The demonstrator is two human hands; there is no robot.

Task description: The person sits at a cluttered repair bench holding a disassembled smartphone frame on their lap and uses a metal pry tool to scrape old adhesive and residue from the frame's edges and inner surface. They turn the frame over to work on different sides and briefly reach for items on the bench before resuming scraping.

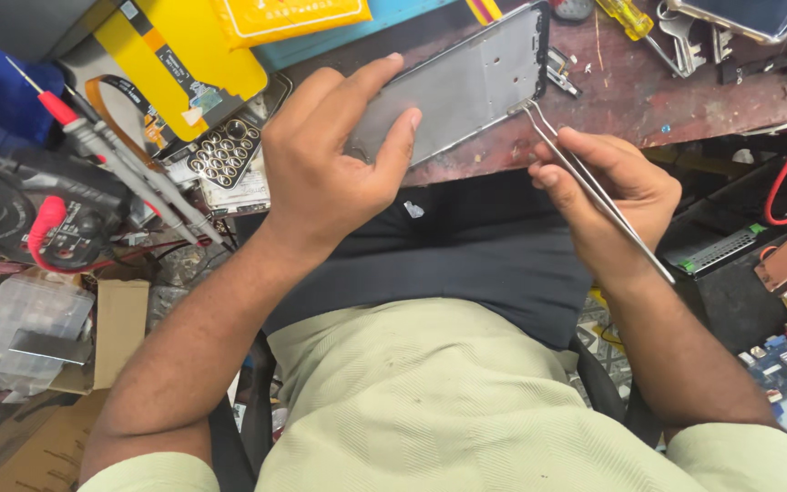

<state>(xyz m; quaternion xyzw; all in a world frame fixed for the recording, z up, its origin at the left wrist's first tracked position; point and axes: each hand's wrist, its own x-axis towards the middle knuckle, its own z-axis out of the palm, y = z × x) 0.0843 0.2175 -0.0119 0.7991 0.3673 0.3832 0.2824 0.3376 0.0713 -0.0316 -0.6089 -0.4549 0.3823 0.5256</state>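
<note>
Lying flat at the near edge of a dark red worktop [649, 100], a bare phone frame [466, 82], thin grey metal with a black rim, looks light, stiff and easily bent or scratched. It is probably best held by its long edges, as the left hand [330, 164] does, fingers [357, 87] spread over one end and thumb pressing the near side. The right hand [608, 196] pinches slim metal tweezers [585, 178] closed, tips touching the frame's right corner. A yellow-handled screwdriver [626, 16] lies beyond; a multimeter [20, 214] with red probes sits left.
</note>
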